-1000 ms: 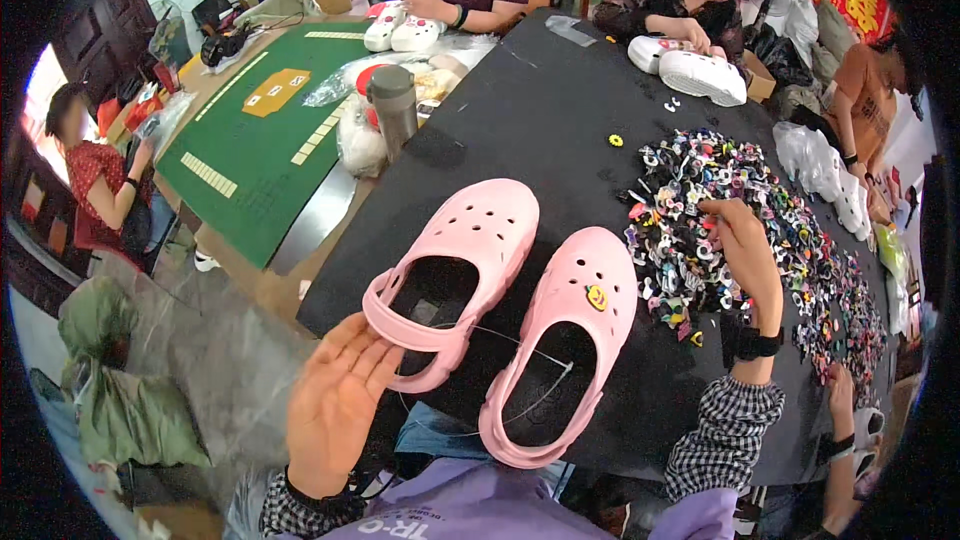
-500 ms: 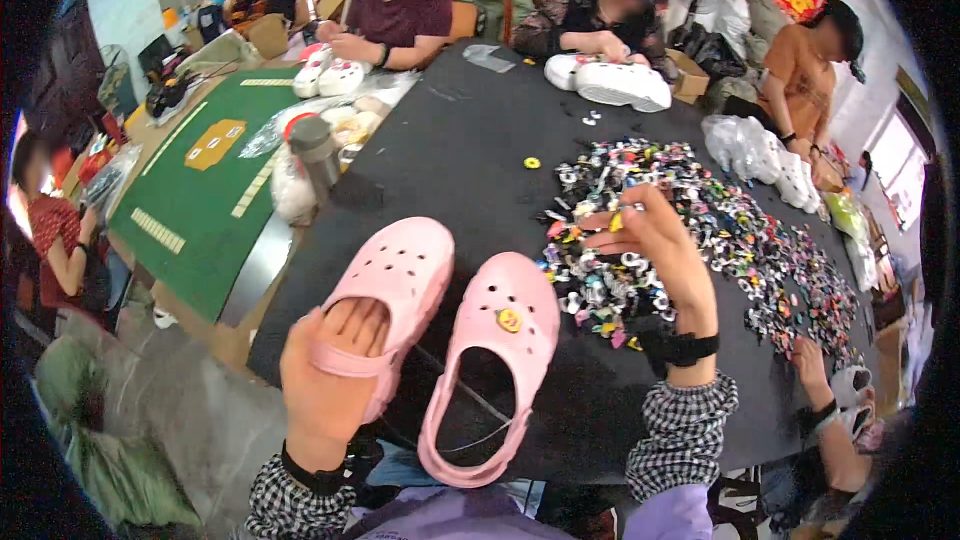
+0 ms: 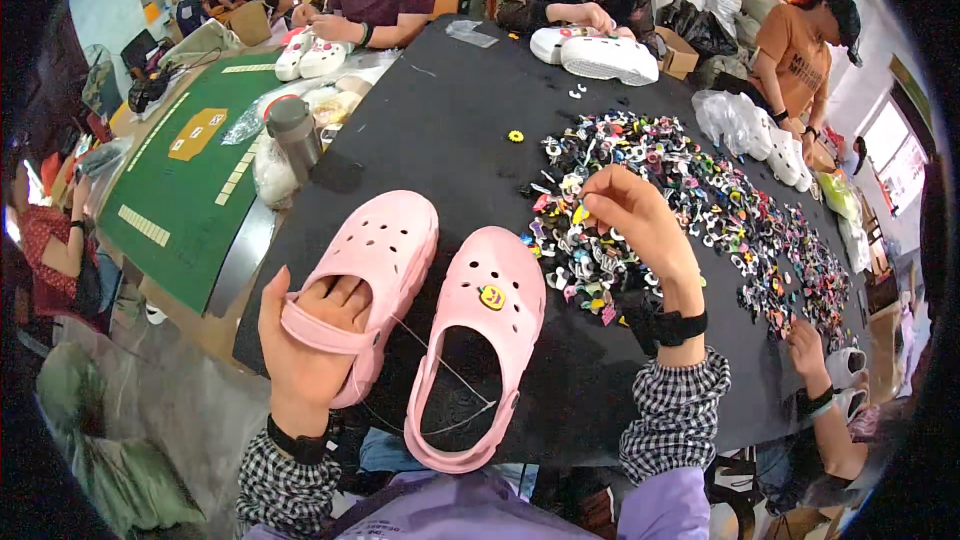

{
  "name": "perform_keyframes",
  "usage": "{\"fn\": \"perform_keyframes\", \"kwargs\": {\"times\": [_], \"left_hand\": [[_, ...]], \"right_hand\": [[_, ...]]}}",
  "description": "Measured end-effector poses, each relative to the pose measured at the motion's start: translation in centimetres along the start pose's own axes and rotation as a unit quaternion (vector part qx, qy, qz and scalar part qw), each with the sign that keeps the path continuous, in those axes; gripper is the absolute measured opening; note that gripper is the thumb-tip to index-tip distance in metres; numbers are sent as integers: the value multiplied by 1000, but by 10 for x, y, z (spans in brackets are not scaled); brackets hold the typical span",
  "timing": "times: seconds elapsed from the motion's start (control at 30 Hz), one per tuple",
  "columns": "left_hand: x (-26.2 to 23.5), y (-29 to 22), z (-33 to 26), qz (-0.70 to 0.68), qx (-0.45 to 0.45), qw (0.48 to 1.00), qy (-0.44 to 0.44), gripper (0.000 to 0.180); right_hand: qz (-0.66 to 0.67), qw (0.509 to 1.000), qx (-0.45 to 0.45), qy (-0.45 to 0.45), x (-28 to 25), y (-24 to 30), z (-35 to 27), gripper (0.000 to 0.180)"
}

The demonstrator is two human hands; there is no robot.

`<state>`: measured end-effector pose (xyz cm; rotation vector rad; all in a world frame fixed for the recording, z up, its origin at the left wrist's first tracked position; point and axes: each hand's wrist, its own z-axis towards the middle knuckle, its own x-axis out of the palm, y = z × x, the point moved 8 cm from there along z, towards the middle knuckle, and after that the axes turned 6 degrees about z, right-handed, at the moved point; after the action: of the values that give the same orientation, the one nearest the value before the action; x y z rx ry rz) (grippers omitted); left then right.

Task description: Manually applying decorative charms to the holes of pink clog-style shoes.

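Note:
My left hand (image 3: 312,355) is inside a pink clog (image 3: 385,232), its fingers reaching under the toe and its thumb outside by the heel strap. Beside it on the black table lies the second pink clog (image 3: 497,265), with a yellow face-like shoe charm (image 3: 491,297) on its upper. Over the near edge of a wide heap of shoe charms (image 3: 655,155), my right hand (image 3: 640,220) pinches a small yellow charm (image 3: 581,213) between thumb and fingers. A thin pale cord runs between the two clogs.
A lone yellow ring-shaped piece (image 3: 516,136) lies left of the heap. Across the black table (image 3: 420,120), people handle white clogs (image 3: 610,60). On the left stand a green table (image 3: 160,210) and a grey flask (image 3: 292,130). Another person's hand (image 3: 806,352) touches the heap's right end.
My right hand has turned and moved slightly left, its fingers closing into a pinch on the yellow charm. The left hand stays in the clog. The whole view has shifted a little.

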<state>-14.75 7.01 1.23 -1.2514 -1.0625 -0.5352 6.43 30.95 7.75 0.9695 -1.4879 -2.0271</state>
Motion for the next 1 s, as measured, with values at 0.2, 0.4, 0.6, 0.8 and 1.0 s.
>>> {"fn": "perform_keyframes", "kwargs": {"times": [0.2, 0.4, 0.6, 0.8, 1.0], "left_hand": [[12, 7, -14, 12, -7, 1000, -14, 69], [12, -5, -39, 103, 65, 992, -19, 74], [-1, 5, -30, 77, 64, 995, -18, 74], [-8, 23, -28, 61, -13, 998, 25, 67], [2, 25, -27, 123, -17, 992, 24, 57]], "right_hand": [[73, 996, 13, 41, 28, -2, 2, 11], [139, 984, 60, 97, 50, -7, 3, 17], [161, 979, 68, 108, 70, 2, -6, 18], [155, 979, 57, 123, 99, 19, -19, 16], [23, 988, 60, 142, 126, 38, -7, 15]]}}
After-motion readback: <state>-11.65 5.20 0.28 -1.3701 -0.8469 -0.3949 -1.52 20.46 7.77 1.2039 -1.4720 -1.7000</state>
